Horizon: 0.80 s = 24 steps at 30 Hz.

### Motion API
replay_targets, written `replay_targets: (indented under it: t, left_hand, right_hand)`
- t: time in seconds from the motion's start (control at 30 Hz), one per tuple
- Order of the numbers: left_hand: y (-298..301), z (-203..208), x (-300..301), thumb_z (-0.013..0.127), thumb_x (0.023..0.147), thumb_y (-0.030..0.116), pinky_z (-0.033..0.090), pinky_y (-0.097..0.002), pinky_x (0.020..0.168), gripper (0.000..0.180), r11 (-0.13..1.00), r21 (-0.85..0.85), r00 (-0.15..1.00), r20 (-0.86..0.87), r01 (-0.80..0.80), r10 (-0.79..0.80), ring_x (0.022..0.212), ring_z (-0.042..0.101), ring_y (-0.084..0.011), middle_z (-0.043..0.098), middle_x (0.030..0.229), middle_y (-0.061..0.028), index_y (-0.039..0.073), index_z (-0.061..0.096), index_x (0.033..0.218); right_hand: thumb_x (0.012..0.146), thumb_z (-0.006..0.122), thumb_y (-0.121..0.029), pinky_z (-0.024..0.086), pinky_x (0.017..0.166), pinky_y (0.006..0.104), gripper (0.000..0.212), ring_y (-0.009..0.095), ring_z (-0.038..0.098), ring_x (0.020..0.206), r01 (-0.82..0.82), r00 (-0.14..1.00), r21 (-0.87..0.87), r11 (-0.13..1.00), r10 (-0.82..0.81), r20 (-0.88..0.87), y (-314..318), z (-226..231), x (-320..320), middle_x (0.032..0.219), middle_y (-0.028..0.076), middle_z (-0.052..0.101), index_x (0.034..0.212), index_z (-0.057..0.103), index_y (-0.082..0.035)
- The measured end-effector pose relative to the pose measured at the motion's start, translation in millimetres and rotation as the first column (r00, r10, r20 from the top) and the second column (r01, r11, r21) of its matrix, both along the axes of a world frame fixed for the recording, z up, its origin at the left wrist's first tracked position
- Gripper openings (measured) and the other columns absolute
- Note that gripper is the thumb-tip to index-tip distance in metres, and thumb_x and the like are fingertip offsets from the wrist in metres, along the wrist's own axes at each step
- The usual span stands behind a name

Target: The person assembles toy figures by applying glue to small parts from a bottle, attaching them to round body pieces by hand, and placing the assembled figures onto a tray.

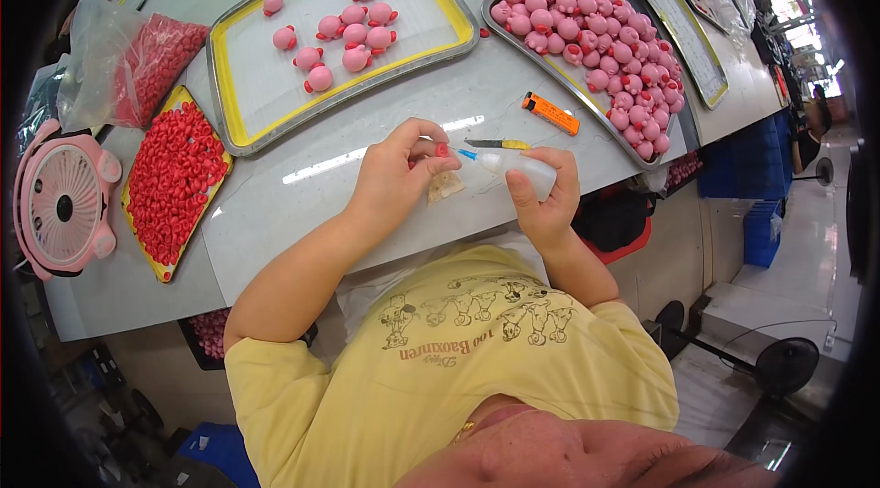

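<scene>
Between the fingertips of my left hand point(390, 172), which is closed, is a small red plastic piece point(442, 150). My right hand point(548, 204) is wrapped round a whitish squeeze bottle point(533, 173), tilted so that its thin blue nozzle tip point(467, 154) points at the red piece. Whether the tip touches the piece I cannot tell. Below the nozzle, a beige stained scrap point(445, 186) lies on the table. Just beyond the bottle is a knife with a yellow handle point(502, 144). An orange box point(550, 113) lies farther right.
A yellow-edged tray point(229, 66) holds several pink balls with red parts. Heaped pink balls fill another tray point(555, 66) at right. Loose red pieces point(174, 181) lie on a yellow tray, beside a pink fan point(64, 208) and a plastic bag of red pieces point(156, 57).
</scene>
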<state>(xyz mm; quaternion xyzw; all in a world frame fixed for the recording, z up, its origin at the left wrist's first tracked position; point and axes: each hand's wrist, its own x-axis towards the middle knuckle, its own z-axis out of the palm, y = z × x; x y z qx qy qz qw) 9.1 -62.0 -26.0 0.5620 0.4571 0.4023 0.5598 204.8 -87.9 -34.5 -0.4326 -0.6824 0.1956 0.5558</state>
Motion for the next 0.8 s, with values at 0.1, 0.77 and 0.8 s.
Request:
replay_targets:
  t: [0.1,0.77,0.8]
  left_hand:
    - [0.1,-0.5,0.2,0.063,0.081,0.005,0.047,-0.0223,0.064,0.019,1.000,0.008,1.000,-0.005,0.014,-0.014,0.075,0.063,-0.0104,0.067,0.081,-0.0086,0.002,0.052,0.096]
    - [-0.8,-7.9,1.0,0.063,0.079,0.001,0.051,-0.0243,0.063,0.017,0.980,0.198,0.997,-0.075,0.011,0.004,0.075,0.067,-0.0177,0.067,0.080,-0.0107,-0.001,0.049,0.089]
    - [-0.7,-9.2,0.9,0.063,0.079,0.001,0.051,-0.0244,0.063,0.017,0.981,0.194,0.999,-0.053,0.007,0.003,0.076,0.067,-0.0178,0.067,0.080,-0.0109,-0.001,0.049,0.089]
  right_hand:
    - [0.078,0.070,-0.013,0.048,0.055,0.0244,0.030,0.013,0.060,0.063,0.012,0.999,0.020,1.000,-0.013,0.036,-0.3,0.2,-0.6,0.079,0.010,0.062,0.097,0.050,-0.002]
    - [0.082,0.066,-0.018,0.043,0.054,0.0224,0.024,0.008,0.053,0.060,-0.057,0.998,-0.113,0.992,0.057,-0.010,3.3,15.3,5.9,0.070,0.004,0.057,0.094,0.051,-0.002]
    - [0.082,0.066,-0.018,0.044,0.054,0.0229,0.024,0.009,0.054,0.060,-0.044,0.999,-0.087,0.995,0.045,0.012,3.5,15.7,5.1,0.070,0.005,0.058,0.093,0.051,-0.002]
